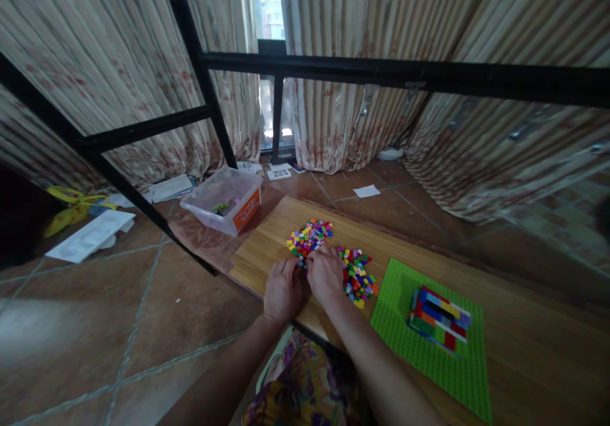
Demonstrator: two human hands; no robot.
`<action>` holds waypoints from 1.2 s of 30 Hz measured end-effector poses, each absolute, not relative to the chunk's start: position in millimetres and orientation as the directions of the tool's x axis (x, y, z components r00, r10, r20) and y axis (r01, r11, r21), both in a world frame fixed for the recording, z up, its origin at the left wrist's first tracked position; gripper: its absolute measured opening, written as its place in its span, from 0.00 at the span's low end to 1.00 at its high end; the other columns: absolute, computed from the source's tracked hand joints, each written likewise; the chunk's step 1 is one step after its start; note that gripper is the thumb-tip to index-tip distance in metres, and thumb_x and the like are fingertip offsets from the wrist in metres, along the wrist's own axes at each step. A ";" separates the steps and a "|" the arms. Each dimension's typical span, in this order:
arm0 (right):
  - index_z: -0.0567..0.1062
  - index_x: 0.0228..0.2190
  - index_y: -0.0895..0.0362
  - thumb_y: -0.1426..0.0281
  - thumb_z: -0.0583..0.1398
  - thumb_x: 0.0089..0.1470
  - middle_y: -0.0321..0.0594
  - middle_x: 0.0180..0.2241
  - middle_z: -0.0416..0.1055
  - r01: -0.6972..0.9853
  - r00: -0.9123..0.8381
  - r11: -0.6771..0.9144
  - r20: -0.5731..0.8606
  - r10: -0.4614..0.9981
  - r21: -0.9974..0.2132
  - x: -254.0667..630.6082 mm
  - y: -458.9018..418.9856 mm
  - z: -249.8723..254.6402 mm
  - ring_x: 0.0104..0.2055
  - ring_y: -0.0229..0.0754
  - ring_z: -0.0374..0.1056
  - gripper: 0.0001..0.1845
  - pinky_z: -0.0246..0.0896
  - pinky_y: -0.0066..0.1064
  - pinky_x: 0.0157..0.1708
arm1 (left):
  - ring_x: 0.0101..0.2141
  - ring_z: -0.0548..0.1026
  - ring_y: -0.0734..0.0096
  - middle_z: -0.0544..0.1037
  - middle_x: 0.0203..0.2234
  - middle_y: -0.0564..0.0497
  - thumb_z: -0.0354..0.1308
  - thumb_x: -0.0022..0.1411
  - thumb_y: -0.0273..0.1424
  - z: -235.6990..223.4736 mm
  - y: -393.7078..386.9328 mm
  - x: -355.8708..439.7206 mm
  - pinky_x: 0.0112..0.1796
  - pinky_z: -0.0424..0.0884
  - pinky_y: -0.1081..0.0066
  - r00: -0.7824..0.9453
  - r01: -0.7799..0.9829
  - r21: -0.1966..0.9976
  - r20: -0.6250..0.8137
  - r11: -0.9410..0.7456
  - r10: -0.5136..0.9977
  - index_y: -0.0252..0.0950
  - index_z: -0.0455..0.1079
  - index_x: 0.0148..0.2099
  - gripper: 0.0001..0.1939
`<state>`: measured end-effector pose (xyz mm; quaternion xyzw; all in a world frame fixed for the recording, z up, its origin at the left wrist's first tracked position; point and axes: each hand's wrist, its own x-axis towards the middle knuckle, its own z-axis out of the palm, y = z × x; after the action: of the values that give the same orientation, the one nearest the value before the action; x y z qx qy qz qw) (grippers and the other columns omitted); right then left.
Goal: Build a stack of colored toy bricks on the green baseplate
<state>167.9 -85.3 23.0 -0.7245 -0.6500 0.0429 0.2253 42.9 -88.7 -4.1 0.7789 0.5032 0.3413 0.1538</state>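
Note:
My left hand and my right hand meet over the near edge of a pile of small building bricks. Both sets of fingers are closed in a pinch around a few tiny dark bricks, whose exact shape is partly hidden. Just right of my right hand lies another heap of mixed-colour bricks. Further right, a green baseplate carries a low, multicoloured brick structure with a dark gap along its top.
Everything stands on a wooden tabletop. Behind its left end is a clear plastic box with an orange label and some pieces inside. A black metal frame crosses in front of curtains. White packaging lies on the tiled floor.

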 end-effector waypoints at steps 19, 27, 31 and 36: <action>0.80 0.32 0.54 0.53 0.66 0.45 0.39 0.30 0.78 -0.047 0.634 -0.092 -0.101 0.766 -0.995 255.7 -238.7 54.7 0.33 0.43 0.72 0.19 0.67 0.35 0.35 | 0.44 0.73 0.58 0.77 0.40 0.45 0.47 0.64 0.30 -7.0 -77.2 37.6 0.47 0.68 0.62 0.297 0.750 0.477 0.375 -0.458 0.878 0.38 0.68 0.48 0.13; 0.79 0.31 0.54 0.55 0.58 0.51 0.43 0.31 0.78 0.492 0.788 -0.418 0.187 0.586 -0.764 358.0 -296.6 41.5 0.32 0.48 0.72 0.17 0.65 0.38 0.34 | 0.44 0.73 0.56 0.77 0.38 0.45 0.46 0.64 0.33 -3.3 -74.3 39.2 0.46 0.68 0.61 0.317 0.776 0.422 0.381 -0.469 0.869 0.37 0.68 0.46 0.13; 0.78 0.30 0.54 0.60 0.56 0.54 0.43 0.32 0.76 0.663 0.635 -0.327 0.275 0.721 -0.673 373.1 -282.5 42.5 0.35 0.46 0.72 0.15 0.65 0.38 0.39 | 0.44 0.74 0.56 0.77 0.39 0.43 0.46 0.64 0.34 -1.3 -73.9 39.7 0.45 0.69 0.61 0.319 0.788 0.404 0.376 -0.464 0.870 0.37 0.69 0.46 0.14; 0.79 0.30 0.52 0.62 0.56 0.55 0.42 0.34 0.75 0.751 0.542 -0.296 0.296 0.786 -0.590 378.4 -269.6 36.2 0.39 0.46 0.71 0.13 0.64 0.38 0.43 | 0.43 0.74 0.55 0.77 0.38 0.44 0.47 0.63 0.34 -0.9 -73.9 39.7 0.44 0.69 0.61 0.309 0.800 0.400 0.364 -0.447 0.879 0.36 0.69 0.46 0.14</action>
<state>378.4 -269.6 36.2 -0.8046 -0.4777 0.0248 0.3519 39.7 -73.9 -0.9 0.8058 0.5207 0.2727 0.0722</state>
